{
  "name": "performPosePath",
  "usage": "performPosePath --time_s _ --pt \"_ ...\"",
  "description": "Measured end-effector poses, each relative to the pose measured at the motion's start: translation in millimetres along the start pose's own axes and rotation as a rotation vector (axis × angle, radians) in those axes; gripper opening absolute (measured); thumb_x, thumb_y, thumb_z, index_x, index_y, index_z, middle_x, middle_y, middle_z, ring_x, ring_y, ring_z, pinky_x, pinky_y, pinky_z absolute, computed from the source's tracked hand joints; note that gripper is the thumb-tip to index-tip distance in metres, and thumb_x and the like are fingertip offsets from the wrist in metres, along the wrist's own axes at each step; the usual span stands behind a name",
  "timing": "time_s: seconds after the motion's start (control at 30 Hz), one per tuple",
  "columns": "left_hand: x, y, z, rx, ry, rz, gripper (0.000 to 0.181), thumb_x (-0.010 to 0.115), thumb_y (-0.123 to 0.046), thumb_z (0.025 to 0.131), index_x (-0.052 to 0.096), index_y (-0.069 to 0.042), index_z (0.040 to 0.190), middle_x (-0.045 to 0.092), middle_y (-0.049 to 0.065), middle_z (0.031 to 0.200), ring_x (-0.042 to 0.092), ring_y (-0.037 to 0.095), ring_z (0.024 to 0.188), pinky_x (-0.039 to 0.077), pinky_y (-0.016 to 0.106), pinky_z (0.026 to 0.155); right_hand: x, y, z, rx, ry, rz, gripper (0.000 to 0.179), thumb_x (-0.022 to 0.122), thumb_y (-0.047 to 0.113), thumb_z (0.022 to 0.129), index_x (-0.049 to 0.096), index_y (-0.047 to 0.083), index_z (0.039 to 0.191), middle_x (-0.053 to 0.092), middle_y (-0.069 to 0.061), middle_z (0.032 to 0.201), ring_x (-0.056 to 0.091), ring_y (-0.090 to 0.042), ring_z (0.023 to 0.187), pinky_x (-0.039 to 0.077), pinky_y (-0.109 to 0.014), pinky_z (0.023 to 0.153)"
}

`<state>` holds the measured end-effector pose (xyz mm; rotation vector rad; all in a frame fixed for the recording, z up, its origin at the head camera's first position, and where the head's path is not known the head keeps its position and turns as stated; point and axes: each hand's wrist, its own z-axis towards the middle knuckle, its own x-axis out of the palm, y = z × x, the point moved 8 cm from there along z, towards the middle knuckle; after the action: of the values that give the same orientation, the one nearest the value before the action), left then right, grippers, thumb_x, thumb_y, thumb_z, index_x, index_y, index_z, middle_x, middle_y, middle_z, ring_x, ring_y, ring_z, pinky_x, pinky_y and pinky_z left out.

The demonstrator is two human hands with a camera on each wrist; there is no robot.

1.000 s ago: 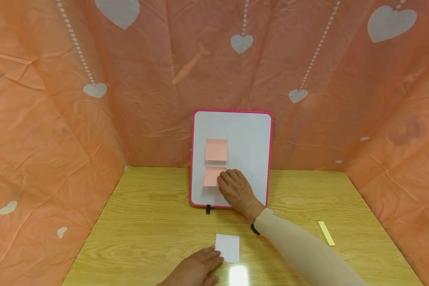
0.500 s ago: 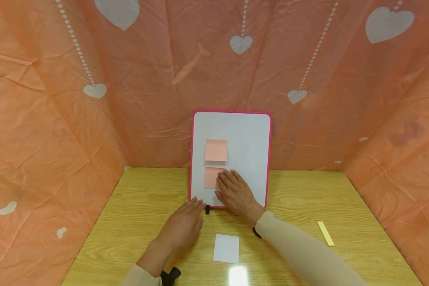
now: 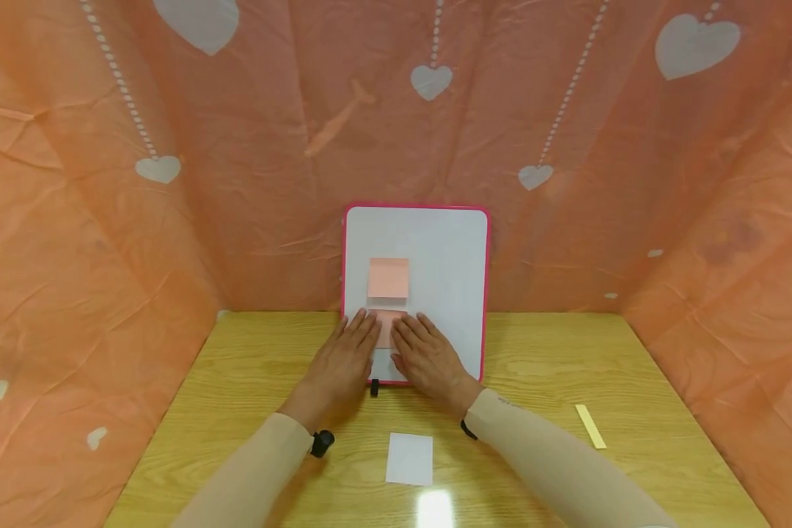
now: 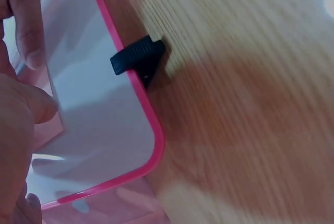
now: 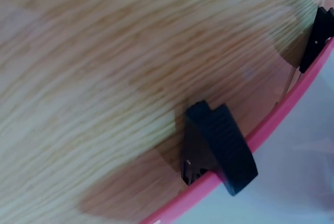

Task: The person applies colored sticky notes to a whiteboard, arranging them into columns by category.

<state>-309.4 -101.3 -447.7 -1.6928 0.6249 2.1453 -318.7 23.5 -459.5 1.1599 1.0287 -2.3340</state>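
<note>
A whiteboard point(image 3: 447, 286) with a pink frame stands upright on black feet, seen as a black foot point(image 4: 136, 59) in the left wrist view and another black foot point(image 5: 219, 145) in the right. Two pink sticky notes are on its left half, one above the other. My left hand point(image 3: 345, 358) rests its straight fingers on the left side of the lower pink sticky note point(image 3: 386, 331). From the other side, my right hand point(image 3: 432, 361) lays its extended fingers on the same note. The upper pink sticky note point(image 3: 389, 277) has its lower edge lifted from the board.
On the wooden table point(image 3: 270, 345), a white square of paper point(image 3: 409, 459) lies between my forearms. A thin yellow strip point(image 3: 590, 427) lies to the right. Orange cloth point(image 3: 270, 183) printed with pale hearts hangs behind the board and at both sides.
My left hand has left the white paper and moved up and forward to the lower pink note. The right hand's fingers have straightened from a curl and stay at the note.
</note>
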Motion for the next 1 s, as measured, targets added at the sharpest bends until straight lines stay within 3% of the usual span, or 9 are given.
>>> performPosePath --time_s 0.37,0.53,0.67,0.83,1.0 --pt "2.1 5.9 10.0 0.024 -0.012 0.052 0.064 0.061 -0.025 0.106 0.039 -0.004 0.162 0.036 0.013 0.171 0.028 0.031 0.161 0.025 0.051 0.132 -4.8 -7.6 2.2 0.007 -0.069 -0.045 0.049 0.060 0.039 0.105 0.066 0.007 0.143 0.065 -0.007 0.148 0.055 -0.026 0.142 0.036 -0.045 0.127" --pt "3.8 6.3 10.1 0.018 0.008 0.054 0.063 0.058 -0.026 0.108 0.037 -0.005 0.164 0.034 0.012 0.172 0.025 0.029 0.162 0.022 0.050 0.133 -4.7 -7.7 14.6 -0.029 0.011 -0.061 0.056 0.052 0.041 0.109 0.054 0.009 0.155 0.052 -0.005 0.161 0.042 -0.022 0.154 0.031 -0.044 0.131" --pt "3.2 6.1 10.0 0.021 0.001 0.046 0.063 0.058 -0.024 0.108 0.038 -0.005 0.164 0.035 0.011 0.171 0.025 0.029 0.162 0.022 0.049 0.133 -2.1 -14.6 9.8 -0.022 0.070 -0.088 0.058 0.049 0.043 0.110 0.048 0.011 0.159 0.046 -0.003 0.166 0.033 -0.022 0.159 0.029 -0.048 0.131" --pt "1.4 5.1 10.6 0.029 -0.017 0.050 0.062 0.060 -0.024 0.106 0.041 -0.005 0.162 0.038 0.012 0.170 0.026 0.029 0.162 0.022 0.049 0.133 0.3 -26.9 -5.5 0.017 0.083 -0.137 0.059 0.053 0.046 0.108 0.050 0.015 0.158 0.047 0.001 0.165 0.036 -0.020 0.158 0.029 -0.050 0.130" --pt "-0.2 -0.8 15.9 0.049 -0.011 0.053 0.062 0.061 -0.025 0.106 0.041 -0.005 0.162 0.037 0.011 0.170 0.027 0.029 0.162 0.022 0.048 0.133 -0.5 -25.9 -7.4 0.001 0.053 -0.093 0.059 0.054 0.044 0.108 0.051 0.011 0.157 0.048 -0.003 0.164 0.036 -0.022 0.158 0.030 -0.050 0.130"
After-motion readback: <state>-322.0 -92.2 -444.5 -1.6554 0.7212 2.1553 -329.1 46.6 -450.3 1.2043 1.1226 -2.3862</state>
